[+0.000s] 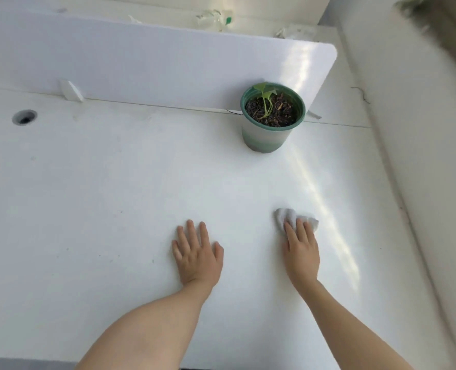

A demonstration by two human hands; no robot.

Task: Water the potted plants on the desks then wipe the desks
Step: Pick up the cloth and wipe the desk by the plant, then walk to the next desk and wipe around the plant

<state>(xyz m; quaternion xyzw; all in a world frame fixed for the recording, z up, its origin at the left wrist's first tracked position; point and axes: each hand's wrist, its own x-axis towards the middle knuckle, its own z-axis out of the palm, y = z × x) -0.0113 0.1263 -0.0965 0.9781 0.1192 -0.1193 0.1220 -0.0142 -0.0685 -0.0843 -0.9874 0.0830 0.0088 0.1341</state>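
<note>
A green-rimmed pot [268,134] with dark soil and a small green seedling stands at the back right of the white desk [114,196], close to the divider. My right hand [301,249] lies flat on a crumpled white cloth [288,216], pressing it against the desk surface in front of the pot. My left hand [197,255] rests palm down on the bare desk, fingers spread, holding nothing, a hand's width left of the right one.
A white divider panel [154,68] runs along the desk's back edge. A round cable hole [24,117] sits at the far left. A white wall [422,129] borders the desk on the right. Beyond the divider lies clear plastic wrapping [216,18].
</note>
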